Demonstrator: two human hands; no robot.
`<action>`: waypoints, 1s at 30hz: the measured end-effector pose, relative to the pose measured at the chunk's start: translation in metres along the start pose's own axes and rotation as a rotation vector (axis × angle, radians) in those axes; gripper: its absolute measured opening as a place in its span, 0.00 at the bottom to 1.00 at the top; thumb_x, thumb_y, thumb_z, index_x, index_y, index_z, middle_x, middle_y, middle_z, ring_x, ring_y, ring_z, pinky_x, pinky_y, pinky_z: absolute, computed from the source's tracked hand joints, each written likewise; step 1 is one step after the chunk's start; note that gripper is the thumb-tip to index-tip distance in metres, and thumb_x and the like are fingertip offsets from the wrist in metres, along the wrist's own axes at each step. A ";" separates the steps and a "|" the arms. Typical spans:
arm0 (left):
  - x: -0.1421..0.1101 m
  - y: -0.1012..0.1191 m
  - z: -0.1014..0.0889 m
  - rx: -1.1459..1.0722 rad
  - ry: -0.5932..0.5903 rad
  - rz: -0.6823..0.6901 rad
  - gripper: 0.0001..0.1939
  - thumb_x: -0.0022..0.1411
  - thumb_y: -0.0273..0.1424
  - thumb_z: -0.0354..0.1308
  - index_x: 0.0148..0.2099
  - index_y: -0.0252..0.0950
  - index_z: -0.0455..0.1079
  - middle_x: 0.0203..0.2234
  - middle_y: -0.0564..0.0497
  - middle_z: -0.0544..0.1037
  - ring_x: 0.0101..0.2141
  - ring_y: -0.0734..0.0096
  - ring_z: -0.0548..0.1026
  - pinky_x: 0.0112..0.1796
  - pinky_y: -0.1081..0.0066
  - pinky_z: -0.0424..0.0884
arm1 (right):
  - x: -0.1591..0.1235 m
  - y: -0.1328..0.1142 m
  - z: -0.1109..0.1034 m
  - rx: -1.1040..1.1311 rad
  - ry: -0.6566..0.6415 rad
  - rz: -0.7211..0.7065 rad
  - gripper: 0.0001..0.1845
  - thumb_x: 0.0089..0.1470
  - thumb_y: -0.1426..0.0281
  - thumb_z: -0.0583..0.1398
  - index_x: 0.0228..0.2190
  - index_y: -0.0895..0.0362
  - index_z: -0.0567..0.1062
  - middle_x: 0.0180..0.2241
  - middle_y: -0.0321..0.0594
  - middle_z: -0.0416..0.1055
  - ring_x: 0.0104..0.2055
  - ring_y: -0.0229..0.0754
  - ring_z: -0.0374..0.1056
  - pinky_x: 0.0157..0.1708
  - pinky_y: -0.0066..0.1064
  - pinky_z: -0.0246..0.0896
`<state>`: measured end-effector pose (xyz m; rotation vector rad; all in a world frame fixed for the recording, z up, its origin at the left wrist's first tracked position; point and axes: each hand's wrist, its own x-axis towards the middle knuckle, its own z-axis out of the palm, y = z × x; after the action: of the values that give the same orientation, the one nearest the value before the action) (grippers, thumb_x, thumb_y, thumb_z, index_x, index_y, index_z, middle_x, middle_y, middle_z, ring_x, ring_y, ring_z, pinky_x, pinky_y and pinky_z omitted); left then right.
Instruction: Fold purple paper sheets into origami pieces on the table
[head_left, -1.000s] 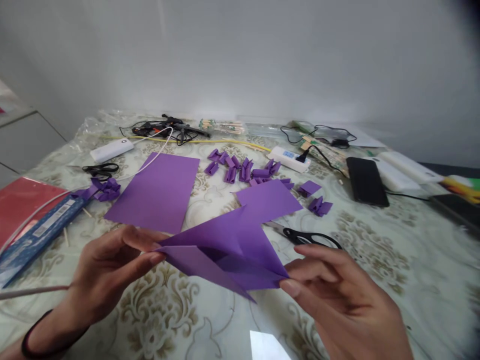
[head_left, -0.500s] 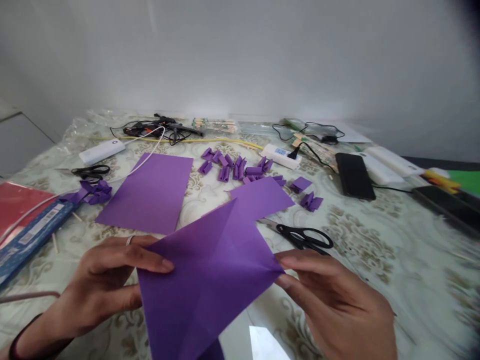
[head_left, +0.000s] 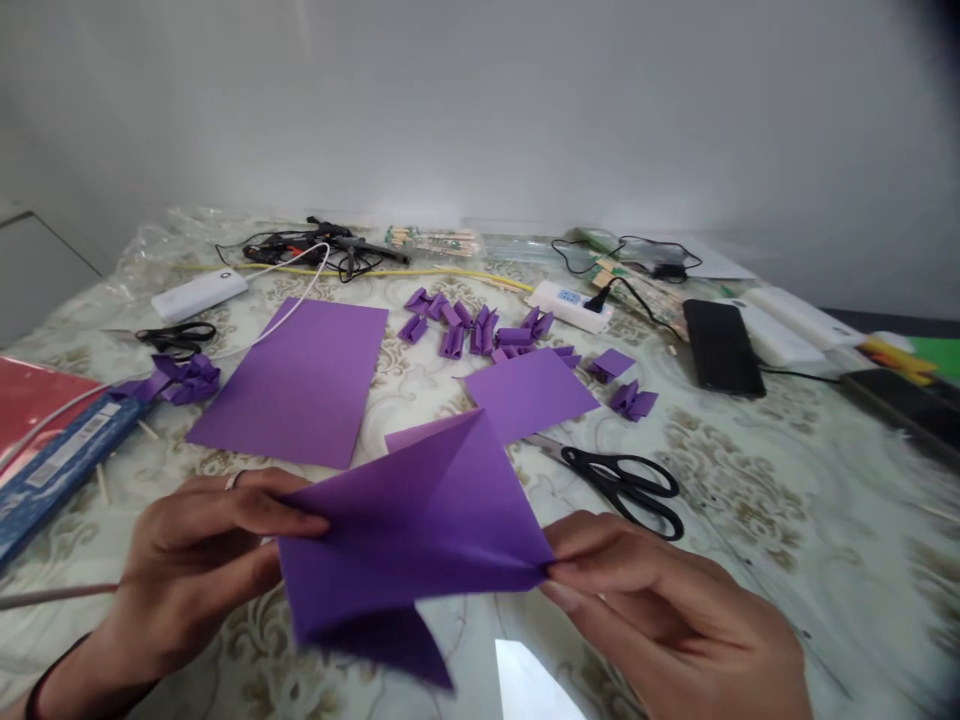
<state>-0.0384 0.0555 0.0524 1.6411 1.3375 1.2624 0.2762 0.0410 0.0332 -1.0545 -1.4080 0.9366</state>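
Observation:
I hold a purple paper sheet (head_left: 420,530) above the table, partly folded over itself. My left hand (head_left: 191,565) pinches its left edge between thumb and fingers. My right hand (head_left: 667,620) pinches its right corner. Black scissors (head_left: 626,480) lie just beyond my right hand. A larger flat purple sheet (head_left: 300,385) lies further back on the left, and a smaller purple piece (head_left: 529,390) sits behind the held sheet.
Several small folded purple pieces (head_left: 480,335) lie mid-table. A second pair of scissors (head_left: 176,338), a white power bank (head_left: 199,293), a power strip (head_left: 570,305), cables, a black phone (head_left: 722,347) and a red and blue packet (head_left: 45,440) surround them.
The sheet was opened out flat half a second ago and is now folding back over itself. Both hands keep their pinch on its edges. The view shifted slightly.

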 end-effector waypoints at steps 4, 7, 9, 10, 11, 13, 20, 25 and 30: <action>0.006 0.007 0.011 -0.102 -0.056 0.044 0.04 0.59 0.29 0.76 0.33 0.45 0.88 0.30 0.50 0.89 0.29 0.64 0.86 0.29 0.76 0.81 | -0.003 0.003 0.000 0.035 0.020 0.088 0.09 0.56 0.75 0.73 0.31 0.48 0.84 0.31 0.36 0.82 0.33 0.43 0.81 0.34 0.28 0.80; 0.004 0.002 0.014 -0.161 -0.055 -0.007 0.06 0.60 0.25 0.74 0.31 0.41 0.85 0.31 0.50 0.89 0.29 0.67 0.85 0.32 0.77 0.81 | -0.005 0.005 0.000 0.018 0.078 0.114 0.14 0.57 0.74 0.73 0.42 0.47 0.82 0.28 0.33 0.81 0.31 0.43 0.81 0.33 0.28 0.79; 0.000 -0.002 0.015 -0.192 -0.062 -0.061 0.08 0.61 0.25 0.73 0.30 0.39 0.82 0.31 0.52 0.88 0.28 0.69 0.84 0.32 0.78 0.81 | -0.006 0.007 0.001 0.038 0.099 0.136 0.17 0.57 0.73 0.73 0.45 0.45 0.79 0.26 0.31 0.80 0.30 0.42 0.80 0.34 0.28 0.79; -0.001 -0.004 0.016 -0.210 -0.061 -0.087 0.09 0.62 0.25 0.73 0.30 0.39 0.81 0.30 0.53 0.87 0.28 0.71 0.83 0.31 0.79 0.80 | -0.007 0.007 0.002 0.059 0.106 0.154 0.16 0.58 0.72 0.73 0.45 0.45 0.78 0.26 0.31 0.79 0.31 0.41 0.80 0.35 0.28 0.79; -0.002 -0.005 0.017 -0.228 -0.056 -0.109 0.10 0.62 0.24 0.73 0.30 0.39 0.80 0.29 0.55 0.86 0.27 0.73 0.82 0.31 0.80 0.79 | -0.007 0.008 0.003 0.082 0.110 0.172 0.15 0.58 0.71 0.73 0.43 0.46 0.77 0.27 0.31 0.80 0.32 0.41 0.80 0.36 0.28 0.78; -0.002 -0.006 0.018 -0.242 -0.037 -0.121 0.11 0.62 0.24 0.73 0.29 0.39 0.77 0.26 0.57 0.84 0.25 0.76 0.79 0.28 0.83 0.76 | -0.006 0.010 0.004 0.114 0.104 0.188 0.14 0.59 0.70 0.73 0.43 0.46 0.77 0.28 0.32 0.79 0.32 0.40 0.79 0.36 0.26 0.77; 0.001 0.002 0.022 -0.232 -0.067 -0.022 0.09 0.58 0.25 0.74 0.29 0.40 0.79 0.30 0.52 0.88 0.27 0.67 0.85 0.28 0.79 0.80 | 0.003 0.016 0.000 0.079 -0.179 0.258 0.08 0.64 0.65 0.70 0.44 0.49 0.86 0.36 0.39 0.83 0.37 0.43 0.82 0.38 0.27 0.79; -0.002 -0.001 0.021 -0.288 -0.116 -0.005 0.07 0.60 0.26 0.75 0.32 0.40 0.82 0.32 0.49 0.89 0.28 0.65 0.86 0.29 0.76 0.81 | 0.005 0.009 0.000 0.023 -0.185 0.224 0.04 0.62 0.65 0.71 0.35 0.47 0.89 0.32 0.37 0.85 0.33 0.46 0.83 0.34 0.30 0.81; -0.001 -0.015 0.017 -0.532 -0.142 -0.142 0.09 0.70 0.38 0.71 0.37 0.40 0.86 0.36 0.48 0.88 0.36 0.68 0.87 0.39 0.77 0.82 | 0.002 0.013 -0.003 0.087 -0.073 0.155 0.05 0.62 0.65 0.71 0.34 0.45 0.90 0.32 0.38 0.86 0.32 0.46 0.83 0.31 0.30 0.80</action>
<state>-0.0268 0.0600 0.0330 1.2138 0.9108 1.2551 0.2804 0.0468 0.0219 -1.0850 -1.3463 1.1494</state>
